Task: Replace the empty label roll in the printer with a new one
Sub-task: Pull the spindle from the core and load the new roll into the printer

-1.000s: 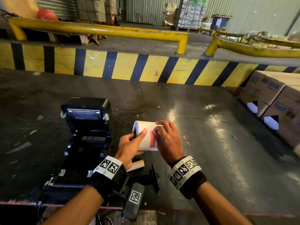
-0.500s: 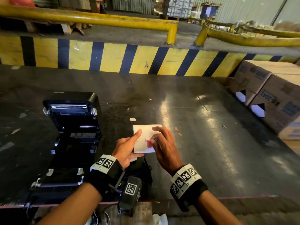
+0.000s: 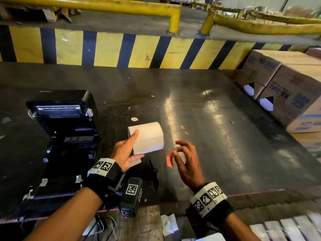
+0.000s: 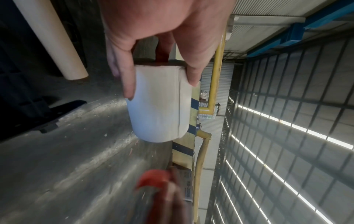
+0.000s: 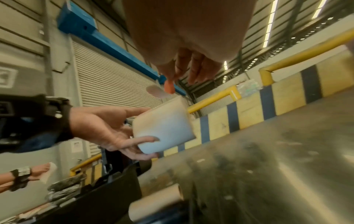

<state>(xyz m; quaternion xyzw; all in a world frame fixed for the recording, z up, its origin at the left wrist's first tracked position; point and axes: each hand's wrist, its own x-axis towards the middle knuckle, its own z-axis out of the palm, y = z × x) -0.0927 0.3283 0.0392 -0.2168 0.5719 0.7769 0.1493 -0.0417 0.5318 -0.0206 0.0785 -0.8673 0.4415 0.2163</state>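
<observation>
Left grip (image 3: 124, 154) curled round the white cylindrical paper label roll (image 3: 147, 138) held above the dark desk (image 3: 217, 136), right grip (image 3: 185, 159) pinching a small red tape strip (image 3: 169, 159), open black plastic printer (image 3: 60, 136) left of the roll, bare cardboard core (image 5: 155, 203) beside it

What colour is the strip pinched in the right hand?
Orange-red strip, clearest in the head view.

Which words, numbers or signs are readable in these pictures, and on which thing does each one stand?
"KB-2041", seen upside down: near cardboard box.
Far cardboard box: similar print, too blurred to read.
Printer: white label strip, too small to read.
Wristbands: square code markers only, no words.
New label roll: no text visible.
</observation>
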